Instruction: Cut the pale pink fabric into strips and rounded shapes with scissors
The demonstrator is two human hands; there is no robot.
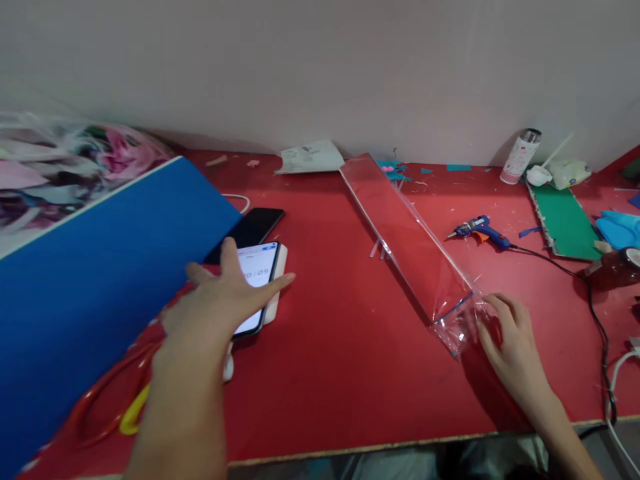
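My left hand (215, 293) is spread out over a lit smartphone (257, 263), thumb and fingers apart; whether it touches the screen I cannot tell. That phone lies on a white block (279, 273). A second, dark phone (260, 223) is just behind it. At the right, my right hand (515, 340) pinches the crumpled near end of a long clear plastic bag (407, 233), which stretches diagonally away toward the wall. A dark blue strip (454, 307) crosses the bag close to that end.
A blue board (115, 267) covers the left side, with orange-handled scissors (95, 407) beside it. A bag of fabric scraps (75, 160) sits behind. To the right are a corded glue gun (483, 230), a flask (520, 157), a green board (565, 220) and a jar (613, 268).
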